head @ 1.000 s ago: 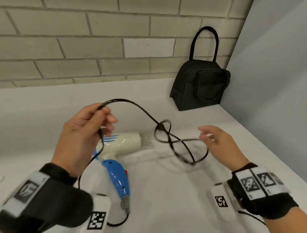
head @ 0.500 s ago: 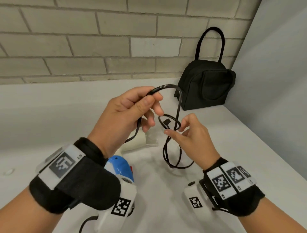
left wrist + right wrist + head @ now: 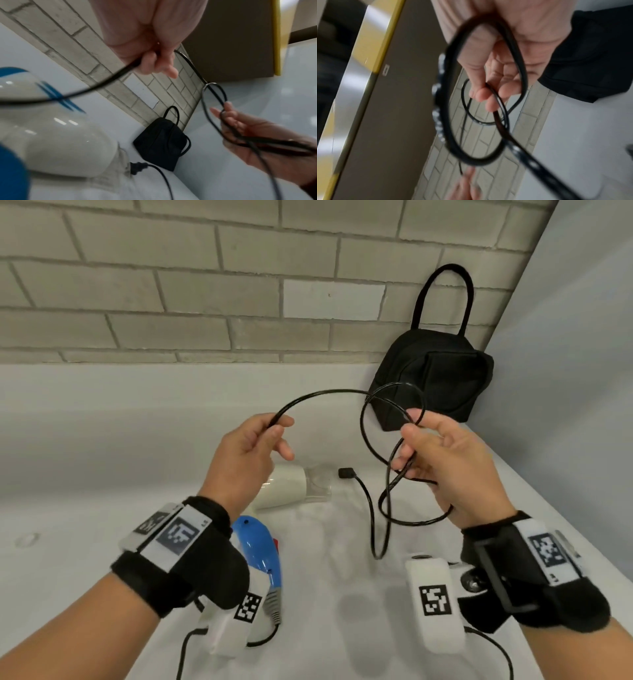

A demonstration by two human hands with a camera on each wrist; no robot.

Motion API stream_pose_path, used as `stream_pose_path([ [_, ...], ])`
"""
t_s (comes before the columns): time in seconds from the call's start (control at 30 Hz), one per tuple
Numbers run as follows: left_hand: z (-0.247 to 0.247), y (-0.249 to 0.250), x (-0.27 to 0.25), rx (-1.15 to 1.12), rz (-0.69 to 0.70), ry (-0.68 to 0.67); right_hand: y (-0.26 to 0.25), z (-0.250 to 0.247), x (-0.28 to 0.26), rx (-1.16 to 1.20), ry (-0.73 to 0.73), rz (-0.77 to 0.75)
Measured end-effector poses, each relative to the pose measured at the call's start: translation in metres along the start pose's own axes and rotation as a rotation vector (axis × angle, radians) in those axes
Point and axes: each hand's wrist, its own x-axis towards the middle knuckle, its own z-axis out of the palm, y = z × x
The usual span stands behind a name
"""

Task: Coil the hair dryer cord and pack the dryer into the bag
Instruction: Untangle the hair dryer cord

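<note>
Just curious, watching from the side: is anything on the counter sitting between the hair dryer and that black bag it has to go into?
Only its own cord and plug lie between the hair dryer and the bag.

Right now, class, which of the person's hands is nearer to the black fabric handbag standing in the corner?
Right. The right hand holds cord loops just before the black fabric handbag; the left hand pinches cord farther left.

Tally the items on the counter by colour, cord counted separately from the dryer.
Black: 2, the bag and the cord, which both hands hold in loops.
White and blue: 1, the hair dryer lying on the counter.
Total: 3.
</note>
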Motion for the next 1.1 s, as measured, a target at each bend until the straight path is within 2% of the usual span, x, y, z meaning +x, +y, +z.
stream_pose_path([
  [0.13,-0.004,-0.01,0.003,0.188,0.031,0.01,-0.012,-0.012,0.0,0.121,0.06,-0.084],
  [0.2,0.004,-0.011,0.001,0.358,0.096,0.034,-0.015,-0.01,-0.001,0.159,0.076,-0.109],
  [0.27,0.016,-0.002,-0.008,0.514,0.249,0.1,-0.018,-0.005,-0.003,0.155,0.082,-0.133],
  [0.33,0.028,0.014,-0.02,0.488,0.461,0.118,-0.02,0.001,-0.006,0.1,0.074,-0.174],
  [0.37,0.034,0.022,-0.027,0.431,0.505,0.085,-0.021,0.004,-0.008,0.079,0.069,-0.196],
  [0.4,0.04,0.031,-0.033,0.373,0.479,0.026,-0.021,0.008,-0.01,0.067,0.066,-0.218],
  [0.43,0.046,0.038,-0.037,0.331,0.395,-0.046,-0.021,0.012,-0.013,0.056,0.061,-0.244],
  [0.5,0.059,0.042,-0.039,0.34,0.209,-0.18,-0.02,0.021,-0.018,0.03,0.037,-0.294],
  [0.53,0.063,0.041,-0.038,0.35,0.174,-0.207,-0.019,0.025,-0.02,0.026,0.019,-0.314],
  [0.63,0.064,0.033,-0.035,0.285,0.2,-0.179,-0.02,0.03,-0.025,0.043,-0.025,-0.354],
  [0.77,0.057,0.029,-0.036,0.288,0.269,-0.235,-0.021,0.019,-0.022,0.015,-0.02,-0.409],
  [0.83,0.054,0.031,-0.036,0.257,0.24,-0.193,-0.019,0.014,-0.021,-0.013,-0.013,-0.428],
  [0.9,0.051,0.035,-0.035,0.195,0.188,-0.082,-0.016,0.014,-0.021,-0.108,-0.029,-0.475],
  [1.0,0.045,0.043,-0.033,0.113,0.158,0.055,-0.011,0.017,-0.026,-0.414,-0.069,-0.594],
  [1.1,0.035,0.055,-0.028,-0.043,0.069,0.045,0.0,0.018,-0.034,-0.744,-0.143,-0.619],
])
